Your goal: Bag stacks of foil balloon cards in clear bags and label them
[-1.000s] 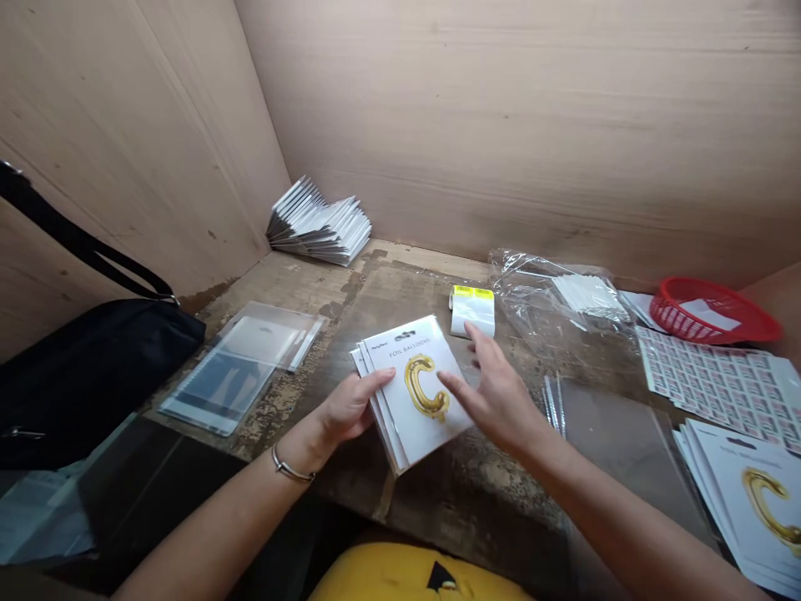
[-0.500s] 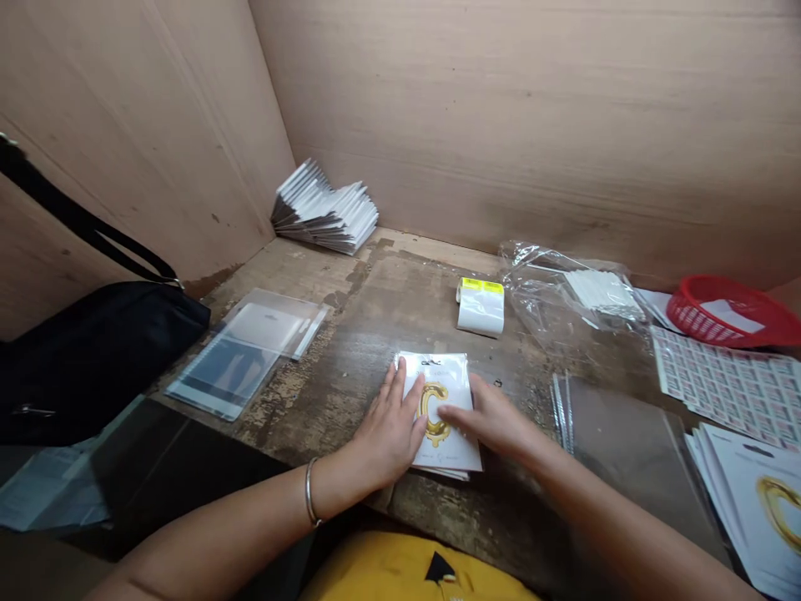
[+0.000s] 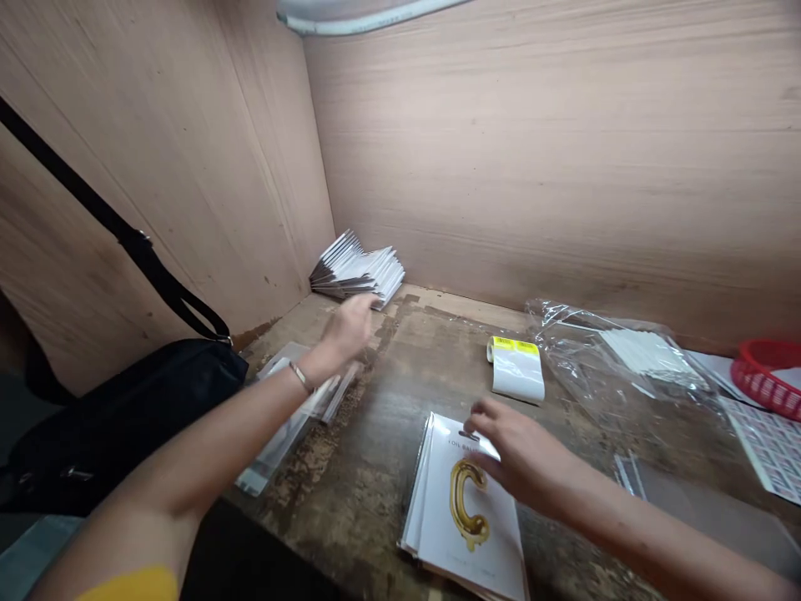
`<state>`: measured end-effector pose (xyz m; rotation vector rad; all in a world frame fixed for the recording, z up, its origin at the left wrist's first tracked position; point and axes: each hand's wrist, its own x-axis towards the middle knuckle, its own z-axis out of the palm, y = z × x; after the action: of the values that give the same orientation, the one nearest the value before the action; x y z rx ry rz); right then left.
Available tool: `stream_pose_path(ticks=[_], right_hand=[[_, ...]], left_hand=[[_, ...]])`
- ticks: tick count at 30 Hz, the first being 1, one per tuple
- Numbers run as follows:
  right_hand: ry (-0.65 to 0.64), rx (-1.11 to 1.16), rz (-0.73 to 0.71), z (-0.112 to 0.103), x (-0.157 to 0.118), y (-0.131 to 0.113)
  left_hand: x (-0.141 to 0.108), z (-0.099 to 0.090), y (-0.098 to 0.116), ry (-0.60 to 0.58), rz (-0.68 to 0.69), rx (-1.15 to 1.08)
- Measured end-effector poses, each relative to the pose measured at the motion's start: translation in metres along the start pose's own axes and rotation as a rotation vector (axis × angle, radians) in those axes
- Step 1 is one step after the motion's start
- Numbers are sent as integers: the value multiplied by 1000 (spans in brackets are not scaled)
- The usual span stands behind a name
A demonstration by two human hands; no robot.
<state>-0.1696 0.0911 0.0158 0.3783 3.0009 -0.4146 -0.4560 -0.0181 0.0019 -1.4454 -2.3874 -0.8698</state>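
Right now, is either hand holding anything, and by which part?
No hold can be confirmed: the blurred left hand is by the near edge of the white stack; the right hand covers the foil balloon packets' upper right, contact unclear.

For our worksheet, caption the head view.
Left hand by a fanned white stack, right hand over rectangular white packets picturing a golden C.

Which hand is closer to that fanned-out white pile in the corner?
Left. The left hand is just in front of the white pile, though I can't tell if it touches. The right hand is farther off, its fingers over the gold C packet.
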Motion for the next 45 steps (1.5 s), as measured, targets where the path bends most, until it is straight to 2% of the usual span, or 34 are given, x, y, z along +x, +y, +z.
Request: stream_pose_path(ticks=[3,6,8,11,14,16,22,28,33,37,43,45], right_hand=[[188,5,-78,-27,54,4],[317,-47,-198,-48,129,5],[323,-105,-260,-56,180,5],[316,-141,-261,-56,246,4],[323,-131,-210,-51,292,3],[327,-121,-176,-49,311,2],[302,-80,-129,-50,331,-1],[258,-35,-100,-52,336,-1],[275,0,-91,-49,333,3],[280,21,-91,-45,331,9],[303,51,-69,-38,333,11],[311,54,-45,-37,334,11]], left_hand=[[63,-7,-57,32,-12,55],[92,-1,-92,6,-7,72],[100,6,-105,-3,2,68],[110,14,-117,36,18,55],[123,16,-124,106,69,54],[131,15,-127,101,137,67],[141,12,-126,-46,245,102],[145,13,-124,-125,322,131],[141,13,-124,-180,391,142],[139,18,-124,-166,384,113],[141,26,-132,54,344,137],[140,28,-133,66,343,171]])
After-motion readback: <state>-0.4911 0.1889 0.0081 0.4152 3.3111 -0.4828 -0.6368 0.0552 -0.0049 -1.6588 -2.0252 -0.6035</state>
